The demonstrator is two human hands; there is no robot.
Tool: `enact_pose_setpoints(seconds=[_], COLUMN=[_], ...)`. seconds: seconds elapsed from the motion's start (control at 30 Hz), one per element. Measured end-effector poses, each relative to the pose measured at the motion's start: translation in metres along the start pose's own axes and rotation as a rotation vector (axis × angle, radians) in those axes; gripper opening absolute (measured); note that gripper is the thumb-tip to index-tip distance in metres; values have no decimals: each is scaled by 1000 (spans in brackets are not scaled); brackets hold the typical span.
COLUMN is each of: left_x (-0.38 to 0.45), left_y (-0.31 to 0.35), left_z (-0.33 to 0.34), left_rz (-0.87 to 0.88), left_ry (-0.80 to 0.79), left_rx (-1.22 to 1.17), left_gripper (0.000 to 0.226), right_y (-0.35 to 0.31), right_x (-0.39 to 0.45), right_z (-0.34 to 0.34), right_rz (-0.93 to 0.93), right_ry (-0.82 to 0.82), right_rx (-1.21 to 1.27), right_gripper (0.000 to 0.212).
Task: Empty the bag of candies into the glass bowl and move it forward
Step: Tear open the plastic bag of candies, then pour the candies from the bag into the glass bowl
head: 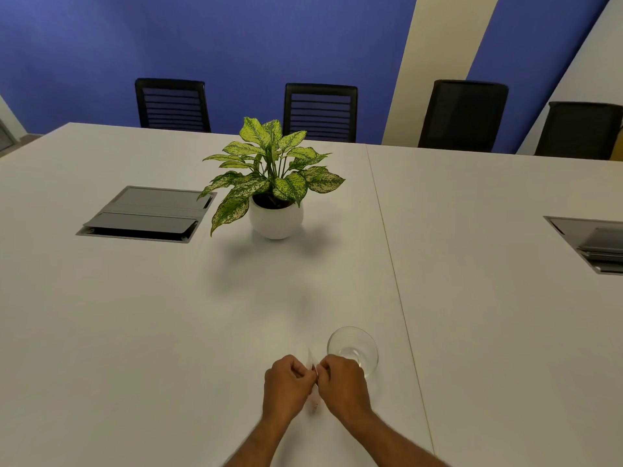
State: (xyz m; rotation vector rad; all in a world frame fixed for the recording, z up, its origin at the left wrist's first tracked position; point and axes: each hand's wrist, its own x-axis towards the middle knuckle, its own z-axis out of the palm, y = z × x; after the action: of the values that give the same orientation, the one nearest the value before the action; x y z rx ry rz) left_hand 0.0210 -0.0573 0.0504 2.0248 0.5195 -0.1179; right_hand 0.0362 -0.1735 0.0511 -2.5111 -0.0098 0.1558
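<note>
An empty glass bowl (352, 348) stands on the white table (168, 332) near its front edge, just beyond my right hand. Between my two hands I hold a small clear bag of candies (313, 385), with reddish pieces showing low in it. My left hand (286, 387) pinches the bag's top from the left. From the right, my right hand (342, 387) pinches the same top edge and partly covers the bowl's near side. Most of the bag is hidden between the hands and blurred.
A potted plant in a white pot (275, 219) stands mid-table beyond the bowl. Grey cable hatches are set into the table at the left (145, 214) and far right (593, 244). Several black chairs (320, 111) line the far side. A table seam (391, 251) runs right of the bowl.
</note>
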Motion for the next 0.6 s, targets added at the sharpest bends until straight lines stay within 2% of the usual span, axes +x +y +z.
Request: enact_pose_setpoints(seconds=[0.13,0.23,0.37,0.47,0.6], left_x=[1,1,-2,-1,2], left_y=[2,2,6,12,24], left_z=[-6,-13,-13,-11,-11], left_rz=[-40,-55,-32,39,110], left_ry=[67,114,123,108,114], left_rx=[77,100,89,100,107], left_gripper=[27,19,14,4,7], right_y=[8,17,22,27,33], right_x=[0,2,4,7,8], right_z=[-8,-15,-17,-17,-23], right_rz=[-8,21,50,122,296], right_ry=[36,55,72,68,73], right_rx=[-45,-37,6,154,475], right_gripper=[27,24,19,13,15])
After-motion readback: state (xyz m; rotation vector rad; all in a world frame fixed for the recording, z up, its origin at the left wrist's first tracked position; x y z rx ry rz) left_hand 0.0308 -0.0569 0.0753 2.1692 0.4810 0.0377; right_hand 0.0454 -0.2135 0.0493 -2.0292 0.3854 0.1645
